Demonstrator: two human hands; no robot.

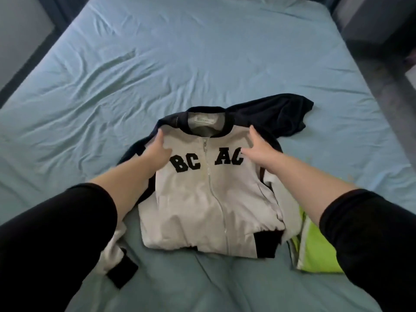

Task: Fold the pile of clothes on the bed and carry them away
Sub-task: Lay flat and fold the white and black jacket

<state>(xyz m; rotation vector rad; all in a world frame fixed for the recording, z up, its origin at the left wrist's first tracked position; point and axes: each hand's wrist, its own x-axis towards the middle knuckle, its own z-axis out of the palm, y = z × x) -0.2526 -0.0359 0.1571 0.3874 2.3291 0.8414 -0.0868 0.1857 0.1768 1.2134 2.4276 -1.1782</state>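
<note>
Both arms reach forward over the jacket point(209, 194); shirt sleeves point(56, 244) are black and pushed up, forearms bare. Left hand point(158, 150) lies on the jacket's left shoulder, fingers straight and together pointing toward the collar point(203, 109), thumb out across the chest panel. It presses flat, no grip visible. Right hand point(258, 149) mirrors it on the right shoulder: fingers extended and slightly spread, thumb toward the letters point(185, 164), palm down on the cloth and holding nothing. The jacket lies front up on the bed point(67, 143), zipped. The body is pale grey, soft and matte, lightly creased. The zip point(210, 176) is a thin metal line down the middle. The letters are black block appliqué, "BC" left of the zip and "AC" right of it. Collar and hem band point(267, 244) are dark ribbed knit; a white label point(206, 121) sits inside the neck. A navy sleeve point(276, 115) fans out rumpled beyond the jacket's right shoulder. The green garment point(319, 251), neon and smooth with a pale edge strip, lies folded just beside the jacket's right hem, partly under the right arm. A white piece point(112, 251) with a black cuff point(122, 274) lies left of the hem under the left arm; cannot tell if it belongs to the jacket. The sheet point(202, 52) is light blue and wrinkled all round the jacket.
</note>
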